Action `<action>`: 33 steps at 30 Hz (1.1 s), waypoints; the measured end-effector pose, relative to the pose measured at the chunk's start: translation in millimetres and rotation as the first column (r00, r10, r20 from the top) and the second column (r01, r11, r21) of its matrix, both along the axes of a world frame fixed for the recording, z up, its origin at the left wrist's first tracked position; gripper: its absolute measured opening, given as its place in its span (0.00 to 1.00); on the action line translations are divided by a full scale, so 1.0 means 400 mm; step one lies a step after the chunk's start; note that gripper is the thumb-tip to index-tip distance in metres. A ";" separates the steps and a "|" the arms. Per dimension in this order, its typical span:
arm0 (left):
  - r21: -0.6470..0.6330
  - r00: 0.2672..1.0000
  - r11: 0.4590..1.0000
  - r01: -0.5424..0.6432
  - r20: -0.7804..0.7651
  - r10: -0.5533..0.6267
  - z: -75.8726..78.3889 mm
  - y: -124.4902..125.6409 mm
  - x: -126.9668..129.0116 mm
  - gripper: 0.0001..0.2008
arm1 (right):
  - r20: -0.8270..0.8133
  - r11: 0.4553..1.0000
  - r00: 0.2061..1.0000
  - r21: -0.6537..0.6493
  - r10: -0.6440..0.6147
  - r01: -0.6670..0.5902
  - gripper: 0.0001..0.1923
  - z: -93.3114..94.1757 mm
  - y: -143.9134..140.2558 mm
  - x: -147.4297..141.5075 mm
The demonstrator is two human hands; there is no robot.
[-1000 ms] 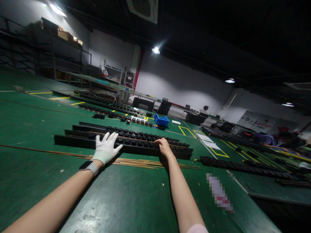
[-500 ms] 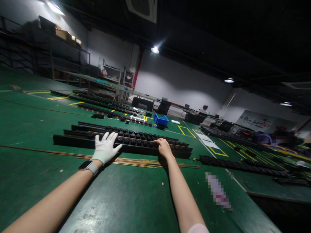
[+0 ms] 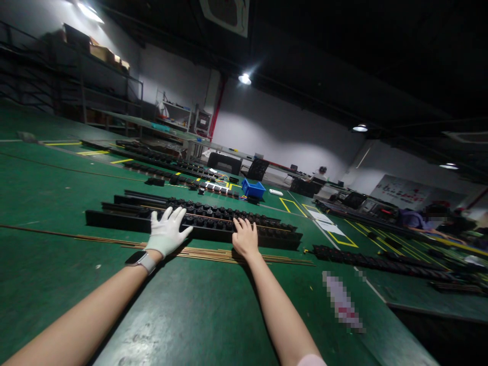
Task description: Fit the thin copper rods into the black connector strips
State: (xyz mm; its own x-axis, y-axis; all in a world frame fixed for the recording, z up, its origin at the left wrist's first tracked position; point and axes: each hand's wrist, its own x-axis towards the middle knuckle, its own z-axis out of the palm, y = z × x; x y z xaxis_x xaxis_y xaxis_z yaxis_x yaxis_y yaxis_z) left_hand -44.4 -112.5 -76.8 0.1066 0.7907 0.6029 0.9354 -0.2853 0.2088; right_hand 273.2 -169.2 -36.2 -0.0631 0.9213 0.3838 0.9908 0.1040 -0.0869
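My left hand [image 3: 168, 231], in a white glove, lies with fingers spread across long black channel rails [image 3: 122, 219]. My right hand [image 3: 246, 238] is bare and rests at the front rail's edge, its fingers apart and laid over the rail. Rows of small black parts [image 3: 217, 221] sit along the rails, and a thin copper-coloured rod runs among them. What the right fingertips touch is too small to make out. In front of the rails, several thin brass-coloured rods [image 3: 208, 255] lie loose on the green table [image 3: 183, 315], passing beneath both wrists.
Behind the rails stands a blue bin [image 3: 253, 189], near strips of black parts [image 3: 183, 181]. Another black strip [image 3: 366, 258] lies to the right, with white paper sheets [image 3: 323, 222] behind it. A blurred-out patch [image 3: 343, 302] covers something near the right edge. Another person [image 3: 415, 218] is at the far right.
My right hand has moved left along the rails, and its fingers have gone from a pinch at the rod to spread apart. The left hand stays nearly in place.
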 end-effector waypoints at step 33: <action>0.002 1.000 1.000 -0.013 -0.021 0.013 -0.008 0.007 -0.001 0.38 | -0.044 0.974 0.980 0.112 -0.192 0.196 0.33 -0.051 -0.001 0.061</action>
